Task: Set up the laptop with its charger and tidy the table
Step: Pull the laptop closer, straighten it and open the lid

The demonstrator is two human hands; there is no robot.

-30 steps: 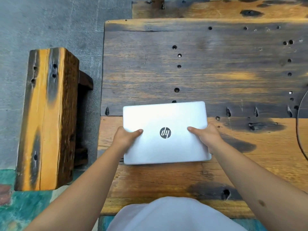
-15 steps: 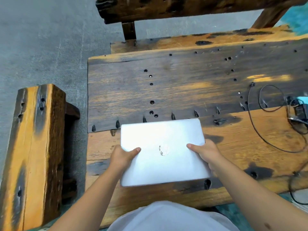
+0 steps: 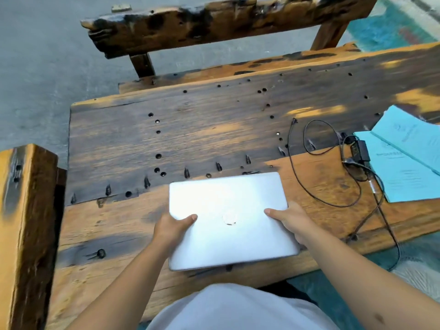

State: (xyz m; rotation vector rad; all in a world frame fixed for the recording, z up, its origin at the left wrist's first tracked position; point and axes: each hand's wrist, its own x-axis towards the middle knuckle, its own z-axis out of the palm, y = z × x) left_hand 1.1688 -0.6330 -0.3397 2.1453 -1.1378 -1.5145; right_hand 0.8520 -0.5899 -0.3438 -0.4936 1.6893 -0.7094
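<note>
A closed silver laptop point(image 3: 228, 203) lies over the near part of the wooden table point(image 3: 202, 136). My left hand point(image 3: 170, 228) grips its left edge, thumb on the lid. My right hand point(image 3: 291, 219) grips its right edge the same way. To the right, the black charger brick point(image 3: 359, 151) sits on the table with its thin cable point(image 3: 300, 177) looped beside it and a thicker cord point(image 3: 390, 232) trailing off the near edge.
Light blue booklets point(image 3: 409, 160) lie at the table's right end, touching the charger. A wooden bench point(image 3: 26, 222) stands on the left and another wooden bench point(image 3: 214, 22) beyond the far edge. Grey concrete floor surrounds them.
The view has swung up and to the right, bringing the charger, cable and blue booklets into sight. Both hands keep the same grip on the laptop.
</note>
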